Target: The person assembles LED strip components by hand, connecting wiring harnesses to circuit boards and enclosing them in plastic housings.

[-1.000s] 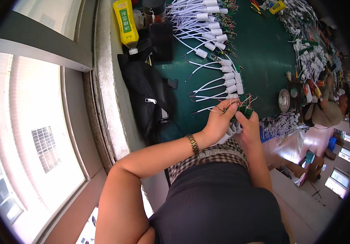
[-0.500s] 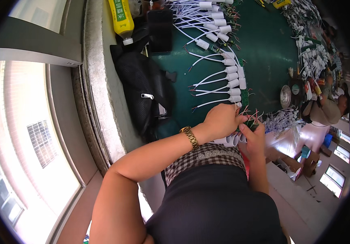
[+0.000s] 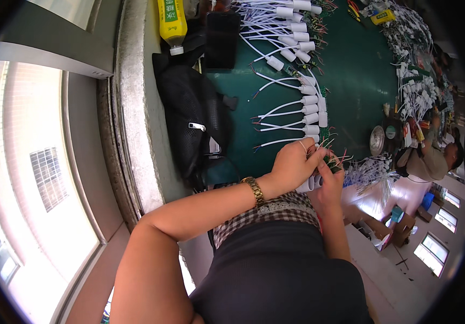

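Observation:
My left hand (image 3: 293, 168), a metal watch on its wrist, is closed with thumb and forefinger pinched on a thin wire. Close beside it, my right hand (image 3: 330, 186) grips a small green circuit board (image 3: 334, 161) with red and white wires sticking out. The fingers partly hide the board, and which wire the left hand pinches is hard to see. Just under the hands lie white plastic tubes (image 3: 307, 186), open ends showing. Beyond the left hand runs a row of white cylindrical housings (image 3: 310, 119) with white cables pointing left and small boards along their right side.
A black bag (image 3: 192, 119), a dark phone (image 3: 222, 40) and a yellow bottle (image 3: 172, 24) line the left of the green table (image 3: 356, 81). More cabled housings (image 3: 300, 36) are heaped at the far side. A metal bowl (image 3: 377, 140) and wire bundles (image 3: 372, 171) sit to the right, near another person (image 3: 426, 159).
Both hands stay together at the board and have shifted slightly left. The right fingers have changed their angle around the board. The whole view has moved a little.

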The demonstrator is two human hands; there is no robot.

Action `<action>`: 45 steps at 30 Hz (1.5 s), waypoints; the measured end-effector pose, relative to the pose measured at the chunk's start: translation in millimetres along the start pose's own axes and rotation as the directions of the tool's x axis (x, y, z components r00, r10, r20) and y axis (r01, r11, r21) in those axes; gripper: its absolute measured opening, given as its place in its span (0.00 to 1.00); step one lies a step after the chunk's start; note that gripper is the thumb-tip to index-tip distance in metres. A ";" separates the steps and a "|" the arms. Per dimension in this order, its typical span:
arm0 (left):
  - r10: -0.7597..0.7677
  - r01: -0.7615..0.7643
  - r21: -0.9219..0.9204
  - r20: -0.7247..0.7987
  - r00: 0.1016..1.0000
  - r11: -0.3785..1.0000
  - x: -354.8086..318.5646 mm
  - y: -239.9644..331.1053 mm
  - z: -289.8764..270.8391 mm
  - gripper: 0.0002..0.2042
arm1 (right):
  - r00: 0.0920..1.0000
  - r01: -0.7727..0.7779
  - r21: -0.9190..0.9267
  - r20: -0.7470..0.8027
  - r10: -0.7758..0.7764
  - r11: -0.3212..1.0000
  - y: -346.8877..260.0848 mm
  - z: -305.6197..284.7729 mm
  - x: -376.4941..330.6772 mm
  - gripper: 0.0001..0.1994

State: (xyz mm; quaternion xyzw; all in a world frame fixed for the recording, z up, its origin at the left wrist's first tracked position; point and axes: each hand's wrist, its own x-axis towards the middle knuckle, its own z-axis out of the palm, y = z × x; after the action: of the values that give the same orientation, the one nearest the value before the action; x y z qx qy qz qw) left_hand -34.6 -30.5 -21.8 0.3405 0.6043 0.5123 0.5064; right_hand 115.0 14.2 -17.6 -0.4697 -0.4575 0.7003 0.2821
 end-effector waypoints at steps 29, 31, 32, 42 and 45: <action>0.257 -0.432 0.624 0.353 0.899 0.652 -1.2 28.2 -16.9 0.40 | 0.932 -0.322 0.523 0.322 0.166 0.789 -2.2 34.6 -15.6 0.29; 0.117 -0.414 0.622 0.461 0.880 0.664 -0.2 32.8 -23.7 0.51 | 0.926 -0.332 0.465 0.326 0.190 0.821 3.8 24.5 -10.8 0.31; 0.129 -0.431 0.621 0.470 0.873 0.655 2.8 32.3 -25.7 0.51 | 0.914 -0.361 0.402 0.332 0.234 0.841 6.0 18.9 -8.0 0.32; -0.034 -0.093 0.228 0.497 0.867 0.969 2.4 35.0 -15.7 0.52 | 0.997 -0.062 0.643 0.014 0.070 0.763 -33.2 -7.8 -3.3 0.13; -0.093 -0.101 0.348 0.499 0.862 0.932 4.1 30.0 -12.7 0.38 | 0.998 -0.031 0.724 -0.018 0.063 0.689 -36.7 -6.4 5.9 0.13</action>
State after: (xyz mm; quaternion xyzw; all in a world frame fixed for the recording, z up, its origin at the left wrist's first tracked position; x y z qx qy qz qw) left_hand -51.0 -22.8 5.6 0.5518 0.5329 0.2854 0.5745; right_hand 117.2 36.9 12.3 -0.3464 -0.1268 0.8210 0.4356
